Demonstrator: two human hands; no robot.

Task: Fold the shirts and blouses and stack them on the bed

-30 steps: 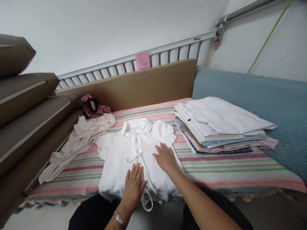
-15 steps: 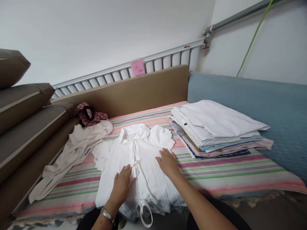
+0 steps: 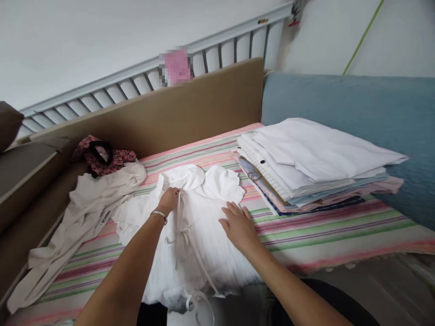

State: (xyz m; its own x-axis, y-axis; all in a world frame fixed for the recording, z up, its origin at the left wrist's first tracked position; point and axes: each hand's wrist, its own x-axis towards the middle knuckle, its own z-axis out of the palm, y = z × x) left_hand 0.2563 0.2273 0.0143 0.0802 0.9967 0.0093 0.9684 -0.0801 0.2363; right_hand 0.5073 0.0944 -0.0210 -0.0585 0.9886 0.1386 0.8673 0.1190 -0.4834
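Observation:
A white short-sleeved blouse [image 3: 207,226] lies spread front up, with thin white ties down its middle and its hem hanging at the front edge. My left hand [image 3: 168,200] is closed at the neckline, pinching the blouse front by the top tie just below the collar [image 3: 192,175]; its fingertips are partly hidden. Flat on the right side of the blouse, below the sleeve, rests my right hand [image 3: 239,227], fingers stretched out. Cloth bunches up under my left wrist.
A stack of folded clothes [image 3: 319,158] lies at the right on the striped cover [image 3: 306,231]. An off-white garment [image 3: 84,217] and a crumpled floral one [image 3: 108,156] lie at the left, beside brown cushions [image 3: 23,181]. A brown board [image 3: 204,104] and a radiator [image 3: 136,90] stand behind.
My left hand has moved up from the blouse's middle to the neckline and closed on the cloth there. My right hand stays flat on the blouse. The view has shifted.

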